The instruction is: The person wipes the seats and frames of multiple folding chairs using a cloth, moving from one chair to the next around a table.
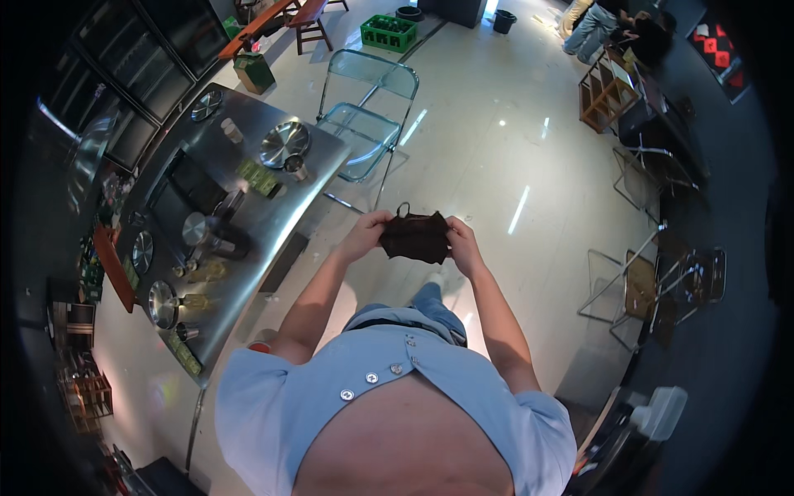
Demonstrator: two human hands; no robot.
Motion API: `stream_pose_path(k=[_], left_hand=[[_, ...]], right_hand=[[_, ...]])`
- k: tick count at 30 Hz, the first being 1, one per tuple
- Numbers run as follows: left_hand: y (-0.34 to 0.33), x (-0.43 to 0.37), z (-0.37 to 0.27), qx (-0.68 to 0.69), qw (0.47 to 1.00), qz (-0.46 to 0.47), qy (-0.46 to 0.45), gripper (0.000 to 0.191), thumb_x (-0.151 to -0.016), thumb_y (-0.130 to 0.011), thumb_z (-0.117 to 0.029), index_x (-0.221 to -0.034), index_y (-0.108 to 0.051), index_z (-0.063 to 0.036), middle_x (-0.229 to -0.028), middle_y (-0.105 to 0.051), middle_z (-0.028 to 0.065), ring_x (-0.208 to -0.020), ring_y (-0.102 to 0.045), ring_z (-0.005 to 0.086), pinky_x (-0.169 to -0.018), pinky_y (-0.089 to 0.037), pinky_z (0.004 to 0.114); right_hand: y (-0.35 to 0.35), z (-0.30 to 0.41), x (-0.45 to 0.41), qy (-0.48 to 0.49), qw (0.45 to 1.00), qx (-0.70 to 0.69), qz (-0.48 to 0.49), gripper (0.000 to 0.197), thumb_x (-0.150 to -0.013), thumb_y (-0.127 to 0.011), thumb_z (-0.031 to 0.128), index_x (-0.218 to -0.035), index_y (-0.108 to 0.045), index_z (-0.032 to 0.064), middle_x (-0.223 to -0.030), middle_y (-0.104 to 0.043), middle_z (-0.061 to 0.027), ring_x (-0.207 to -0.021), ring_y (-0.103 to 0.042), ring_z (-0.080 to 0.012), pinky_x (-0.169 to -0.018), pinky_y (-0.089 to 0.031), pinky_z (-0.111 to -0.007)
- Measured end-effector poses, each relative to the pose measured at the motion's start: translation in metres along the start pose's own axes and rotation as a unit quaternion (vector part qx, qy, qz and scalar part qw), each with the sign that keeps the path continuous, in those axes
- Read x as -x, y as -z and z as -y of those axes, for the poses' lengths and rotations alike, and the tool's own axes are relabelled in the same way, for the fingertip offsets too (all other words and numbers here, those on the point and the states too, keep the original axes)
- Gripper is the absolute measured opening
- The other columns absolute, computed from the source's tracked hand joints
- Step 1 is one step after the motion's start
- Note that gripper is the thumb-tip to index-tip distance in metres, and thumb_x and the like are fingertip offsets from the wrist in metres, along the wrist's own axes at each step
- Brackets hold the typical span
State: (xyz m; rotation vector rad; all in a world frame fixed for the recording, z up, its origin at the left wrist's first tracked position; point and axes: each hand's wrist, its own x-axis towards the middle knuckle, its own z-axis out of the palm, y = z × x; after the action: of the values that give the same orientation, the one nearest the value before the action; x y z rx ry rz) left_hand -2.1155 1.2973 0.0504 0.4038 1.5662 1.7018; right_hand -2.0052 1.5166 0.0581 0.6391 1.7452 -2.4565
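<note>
A dark brown cloth [415,238] with a small loop at its top edge is stretched between my two hands, held in the air over the floor. My left hand [366,234] grips its left side, thumb on top. On its right side, my right hand [462,245] pinches the edge. Whether the cloth is a pouch or a flat piece, I cannot tell. To the left of my hands stands a stainless steel table [310,149] bearing metal plates [284,144], a metal cup [295,166] and green packets [258,177].
A clear folding chair [366,124] stands ahead, beside the table. Farther off are a green bottle crate [389,33], a wooden bench [310,15] and a black bucket [504,22]. More folding chairs [639,285] line the right. People [595,31] are at the far right.
</note>
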Motion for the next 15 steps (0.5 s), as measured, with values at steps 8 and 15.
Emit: stream_pose_path(k=[8,15], left_hand=[[0.0,-0.162,-0.066,-0.261,0.938,-0.112,-0.199,0.023,-0.069,-0.038,0.01,-0.066,-0.058,-0.0027,-0.068,-0.055,0.0062,-0.068,-0.054,0.0193,-0.071,-0.043,0.027],[0.035,-0.3,-0.078,0.167,0.981,-0.097,-0.011,0.035,-0.078,-0.032,0.003,-0.092,-0.063,-0.0041,-0.093,-0.058,0.0052,-0.081,-0.056,0.0115,-0.068,-0.048,0.027]], right_hand=[[0.062,0.107,-0.157,0.307,0.904,0.293,0.049,0.027,-0.078,-0.031,-0.012,-0.072,-0.053,0.0033,-0.064,-0.048,-0.0015,-0.058,-0.044,-0.0079,-0.053,-0.035,-0.023],[0.088,0.16,-0.311,0.126,0.97,0.199,0.06,0.025,-0.08,-0.032,-0.005,-0.076,-0.055,0.0045,-0.066,-0.047,0.0001,-0.061,-0.042,-0.0084,-0.054,-0.035,-0.023]])
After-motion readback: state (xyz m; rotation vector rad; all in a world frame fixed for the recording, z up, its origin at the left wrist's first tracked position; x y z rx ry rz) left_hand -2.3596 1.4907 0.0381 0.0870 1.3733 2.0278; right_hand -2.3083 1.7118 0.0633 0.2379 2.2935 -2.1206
